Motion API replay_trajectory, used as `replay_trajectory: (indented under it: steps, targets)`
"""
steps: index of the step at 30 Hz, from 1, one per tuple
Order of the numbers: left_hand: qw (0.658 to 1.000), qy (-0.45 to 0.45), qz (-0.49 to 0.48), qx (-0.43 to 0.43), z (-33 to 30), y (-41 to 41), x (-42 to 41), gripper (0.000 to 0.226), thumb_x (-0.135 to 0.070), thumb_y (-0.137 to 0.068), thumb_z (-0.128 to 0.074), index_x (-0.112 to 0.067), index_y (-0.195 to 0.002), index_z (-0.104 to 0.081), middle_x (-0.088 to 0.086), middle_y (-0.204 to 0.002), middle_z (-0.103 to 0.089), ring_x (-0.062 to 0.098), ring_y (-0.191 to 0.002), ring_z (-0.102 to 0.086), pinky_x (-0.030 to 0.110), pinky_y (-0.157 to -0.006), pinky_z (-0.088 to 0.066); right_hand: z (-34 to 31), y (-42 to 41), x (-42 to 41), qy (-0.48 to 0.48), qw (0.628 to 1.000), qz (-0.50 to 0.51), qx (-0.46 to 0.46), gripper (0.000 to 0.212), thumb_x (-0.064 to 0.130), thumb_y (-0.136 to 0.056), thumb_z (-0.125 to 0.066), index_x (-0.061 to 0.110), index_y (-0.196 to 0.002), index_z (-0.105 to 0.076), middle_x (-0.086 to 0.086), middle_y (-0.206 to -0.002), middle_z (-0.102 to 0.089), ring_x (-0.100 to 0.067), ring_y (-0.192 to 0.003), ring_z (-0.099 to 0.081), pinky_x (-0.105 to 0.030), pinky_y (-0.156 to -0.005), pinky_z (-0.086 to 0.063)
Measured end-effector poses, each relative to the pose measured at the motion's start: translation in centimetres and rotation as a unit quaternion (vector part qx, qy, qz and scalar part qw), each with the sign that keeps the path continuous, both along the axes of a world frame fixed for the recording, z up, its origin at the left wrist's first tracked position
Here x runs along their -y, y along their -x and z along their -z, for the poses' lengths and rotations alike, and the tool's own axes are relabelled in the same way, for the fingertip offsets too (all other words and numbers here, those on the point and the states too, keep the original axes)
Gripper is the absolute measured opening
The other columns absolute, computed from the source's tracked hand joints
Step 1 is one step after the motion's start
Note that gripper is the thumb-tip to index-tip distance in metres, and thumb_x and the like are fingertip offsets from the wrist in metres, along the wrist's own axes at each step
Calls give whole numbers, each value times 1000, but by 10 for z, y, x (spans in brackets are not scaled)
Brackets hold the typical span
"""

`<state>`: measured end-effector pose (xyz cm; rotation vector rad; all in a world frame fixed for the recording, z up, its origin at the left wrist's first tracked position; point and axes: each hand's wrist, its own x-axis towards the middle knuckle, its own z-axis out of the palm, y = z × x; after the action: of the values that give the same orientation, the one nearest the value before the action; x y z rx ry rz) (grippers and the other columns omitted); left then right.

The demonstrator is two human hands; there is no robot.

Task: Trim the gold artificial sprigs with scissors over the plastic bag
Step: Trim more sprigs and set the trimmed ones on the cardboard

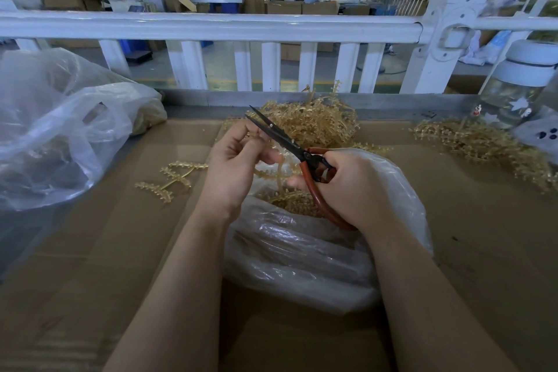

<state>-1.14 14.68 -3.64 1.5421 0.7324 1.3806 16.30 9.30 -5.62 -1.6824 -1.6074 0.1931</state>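
My left hand (234, 166) pinches a gold sprig (273, 174) whose branches hang down over the open clear plastic bag (302, 251). My right hand (347, 187) grips the red-handled scissors (290, 143); their dark blades stand slightly apart and point up-left past my left fingertips. Gold cut pieces (294, 202) lie inside the bag's mouth. A heap of gold sprigs (314, 124) sits just behind my hands.
Cardboard (120, 251) covers the table. A single sprig (172, 178) lies to the left, a second heap of sprigs (483, 145) at the right. A big crumpled plastic bag (60, 130) fills the left. A glass jar (513, 90) stands far right. A white railing (211, 27) runs behind.
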Motion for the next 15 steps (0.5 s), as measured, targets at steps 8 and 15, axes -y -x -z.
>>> replay_trajectory:
  steps: [8, 15]
  targets:
    - [999, -13, 8, -30, 3, -1, 0, 15, 3, -98, -45, 9, -105, -57, -2, -62, -66, 6, -60, -60, 11, -65, -45, -1, 1, 0, 6, 999, -27, -40, 53, 85, -58, -63, 43, -90, -63, 32, -74, -65, 16, -80, -59, -4, -60, -42]
    - [999, -8, 10, -38, 2, -1, 1, 14, 3, -99, -44, 8, -103, -56, -3, -62, -66, 7, -61, -59, 12, -66, -45, 1, 1, -1, -1, 999, -17, -44, 59, 88, -56, -63, 44, -96, -66, 28, -73, -65, 17, -81, -59, -4, -56, -41]
